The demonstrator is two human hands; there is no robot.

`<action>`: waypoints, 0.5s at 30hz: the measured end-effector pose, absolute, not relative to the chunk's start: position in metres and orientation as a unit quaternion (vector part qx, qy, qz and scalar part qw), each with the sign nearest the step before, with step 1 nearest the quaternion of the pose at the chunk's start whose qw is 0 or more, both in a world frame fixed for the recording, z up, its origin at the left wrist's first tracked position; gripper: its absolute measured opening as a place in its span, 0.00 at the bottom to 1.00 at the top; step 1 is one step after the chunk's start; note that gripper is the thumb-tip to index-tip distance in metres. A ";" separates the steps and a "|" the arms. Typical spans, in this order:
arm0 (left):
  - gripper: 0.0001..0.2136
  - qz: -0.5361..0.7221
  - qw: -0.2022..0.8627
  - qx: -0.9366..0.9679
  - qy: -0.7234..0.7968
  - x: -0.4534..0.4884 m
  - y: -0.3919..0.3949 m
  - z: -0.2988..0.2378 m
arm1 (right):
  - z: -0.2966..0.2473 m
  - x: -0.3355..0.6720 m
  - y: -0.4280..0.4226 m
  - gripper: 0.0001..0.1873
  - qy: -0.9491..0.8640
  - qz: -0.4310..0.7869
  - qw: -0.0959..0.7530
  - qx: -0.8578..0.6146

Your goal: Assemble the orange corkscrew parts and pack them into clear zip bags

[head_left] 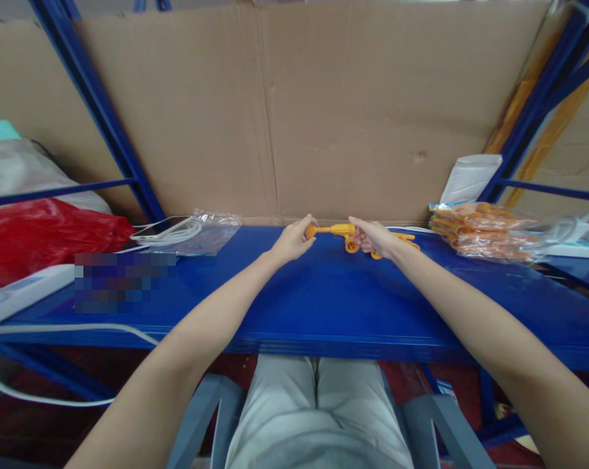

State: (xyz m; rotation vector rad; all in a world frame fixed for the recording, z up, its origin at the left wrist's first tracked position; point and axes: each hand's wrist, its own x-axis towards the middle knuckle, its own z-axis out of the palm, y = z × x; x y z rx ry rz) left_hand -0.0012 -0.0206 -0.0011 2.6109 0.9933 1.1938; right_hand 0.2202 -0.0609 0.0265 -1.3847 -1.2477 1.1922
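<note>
An orange toy (pixel 341 229) stretched between the left fingers (pixel 308 244), clamped on its nine o'clock end, and the right fingers (pixel 365 241), clamped around it toward three o'clock.

Closed off at the back by a tall sheet of brown cardboard (pixel 363 85), creased up and down near the middle and dented toward the right. Framed at the sides by 2 blue metal posts (pixel 105 117), slanting inward toward the bottom and joined to thin blue crossbars (pixel 70 189). Backed beyond the right post by more cardboard, striped with orange-brown tape (pixel 561 140). Fitted in front with a long blue table (pixel 299 299), faintly shiny. Furnished nearest with a grey-armed chair (pixel 435 407). Finished below with a dark red floor (pixel 406 374).
</note>
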 end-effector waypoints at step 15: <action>0.13 0.380 0.109 0.854 0.337 -0.009 -0.010 -0.007 | 0.020 0.230 -0.060 0.12 -0.632 0.398 0.433 -0.504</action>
